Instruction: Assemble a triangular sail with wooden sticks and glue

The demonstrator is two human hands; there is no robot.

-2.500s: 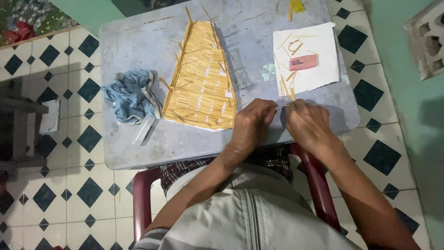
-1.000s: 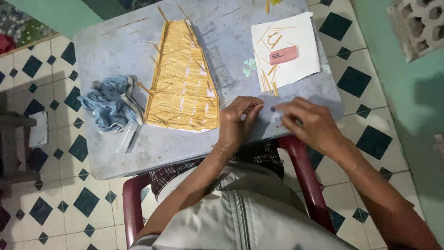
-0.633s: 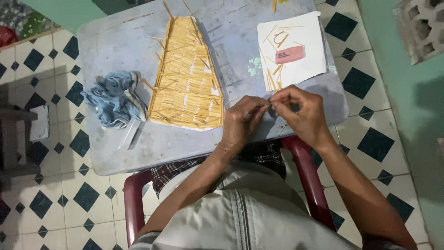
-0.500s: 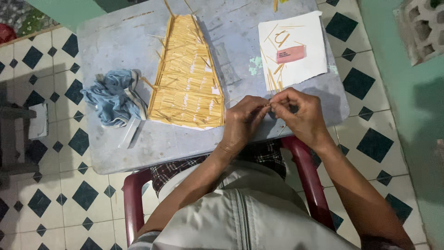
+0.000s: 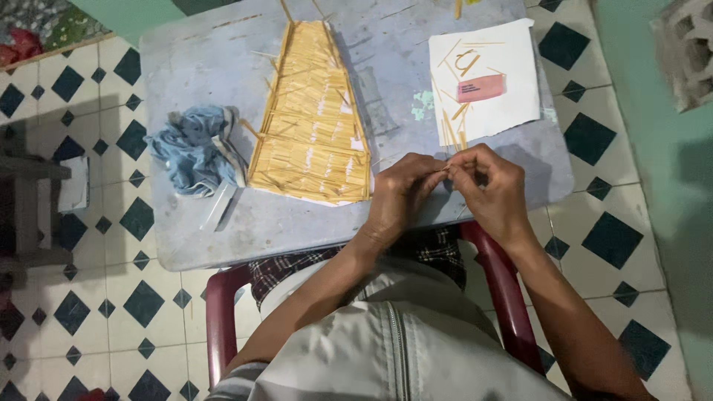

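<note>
The left hand (image 5: 405, 194) and the right hand (image 5: 490, 189) meet over the near right part of the grey, scuffed tabletop (image 5: 200, 67), fingertips pressed together around a thin pale wooden sliver (image 5: 448, 167), which both hands pinch between thumb and forefingers; only a short piece of it shows between the fingertips, so its full length cannot be told. Just left of the left hand lies a tapered, flat panel of yellow wooden strips (image 5: 312, 126), wide at the near end and narrow at the far end, with loose slivers sticking out along its edges. Left of that panel sits a crumpled blue cloth (image 5: 193, 148), and a small flat whitish strip-shaped object (image 5: 217, 206) lies at the cloth's near edge. Beyond the right hand rests a white sheet of paper (image 5: 512, 96) with torn edges, carrying scattered thin sticks and a small pink rectangular block (image 5: 480, 87). The person sits on a dark red plastic chair (image 5: 223, 312), whose arms show on either side of the lap, above a floor of white tiles with dark diamond insets (image 5: 96, 297).
</note>
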